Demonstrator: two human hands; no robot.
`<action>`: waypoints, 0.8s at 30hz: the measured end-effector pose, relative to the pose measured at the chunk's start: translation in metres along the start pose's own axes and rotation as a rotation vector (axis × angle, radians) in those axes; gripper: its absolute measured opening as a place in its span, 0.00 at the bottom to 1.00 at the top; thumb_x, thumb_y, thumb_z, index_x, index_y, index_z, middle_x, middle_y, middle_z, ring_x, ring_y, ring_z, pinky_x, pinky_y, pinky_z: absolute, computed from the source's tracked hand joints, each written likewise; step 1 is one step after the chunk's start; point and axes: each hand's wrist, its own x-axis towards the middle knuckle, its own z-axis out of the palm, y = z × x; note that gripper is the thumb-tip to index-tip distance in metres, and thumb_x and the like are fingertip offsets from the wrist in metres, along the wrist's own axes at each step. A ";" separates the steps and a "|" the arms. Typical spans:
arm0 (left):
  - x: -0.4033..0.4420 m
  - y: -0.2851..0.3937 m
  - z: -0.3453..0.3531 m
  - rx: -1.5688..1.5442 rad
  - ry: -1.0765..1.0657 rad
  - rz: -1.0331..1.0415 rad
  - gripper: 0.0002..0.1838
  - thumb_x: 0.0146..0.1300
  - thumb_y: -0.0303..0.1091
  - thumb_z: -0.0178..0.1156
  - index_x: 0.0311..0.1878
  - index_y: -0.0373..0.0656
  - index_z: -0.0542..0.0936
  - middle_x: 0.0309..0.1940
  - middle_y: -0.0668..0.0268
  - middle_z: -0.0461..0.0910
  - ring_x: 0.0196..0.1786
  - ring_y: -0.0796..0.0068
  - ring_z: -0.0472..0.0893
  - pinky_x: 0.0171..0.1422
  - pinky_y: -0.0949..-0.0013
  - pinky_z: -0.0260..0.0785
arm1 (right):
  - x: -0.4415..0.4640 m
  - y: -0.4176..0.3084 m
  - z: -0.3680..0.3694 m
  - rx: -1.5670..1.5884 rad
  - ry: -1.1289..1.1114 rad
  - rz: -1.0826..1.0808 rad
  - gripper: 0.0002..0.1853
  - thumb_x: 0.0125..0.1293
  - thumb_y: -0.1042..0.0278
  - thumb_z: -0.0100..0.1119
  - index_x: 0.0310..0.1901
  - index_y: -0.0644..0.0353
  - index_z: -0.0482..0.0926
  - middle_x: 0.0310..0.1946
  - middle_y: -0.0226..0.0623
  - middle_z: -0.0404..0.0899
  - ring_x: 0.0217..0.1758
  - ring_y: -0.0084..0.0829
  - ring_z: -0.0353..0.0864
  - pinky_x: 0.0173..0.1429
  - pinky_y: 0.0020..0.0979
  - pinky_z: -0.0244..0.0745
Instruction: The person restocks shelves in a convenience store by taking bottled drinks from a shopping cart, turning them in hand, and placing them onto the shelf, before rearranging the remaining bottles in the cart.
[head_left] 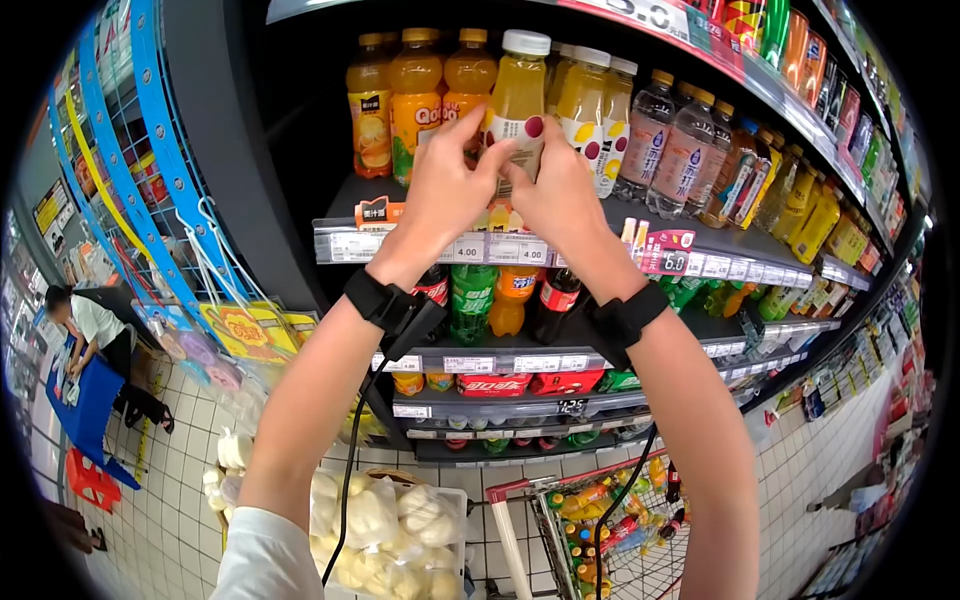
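Observation:
Both of my hands are on one bottle (523, 75) of yellow drink with a white cap, held upright at the front of the shelf. My left hand (452, 180) grips its left side, and my right hand (560, 190) grips its right side, the thumbs close together over the label. Orange juice bottles (415, 85) stand just left of it. On the right are similar white-capped yellow bottles (582, 95), then clear bottles with pink labels (682, 150). Price tags (465, 247) line the shelf edge below my wrists. The bottle's base is hidden behind my hands.
Lower shelves hold soda bottles (472, 300) and cans. Below right stands a shopping cart (520, 540) with several bottles inside. A white crate (455, 540) of bagged pale goods is below left. A person (95, 325) bends over a blue table (90, 400) at far left.

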 end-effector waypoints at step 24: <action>0.003 0.048 0.033 0.370 0.226 0.306 0.17 0.63 0.37 0.66 0.49 0.34 0.81 0.46 0.57 0.78 0.46 0.65 0.79 0.43 0.67 0.73 | 0.031 0.057 -0.090 -0.018 0.295 0.211 0.16 0.61 0.64 0.63 0.40 0.72 0.82 0.32 0.59 0.84 0.40 0.53 0.86 0.49 0.44 0.81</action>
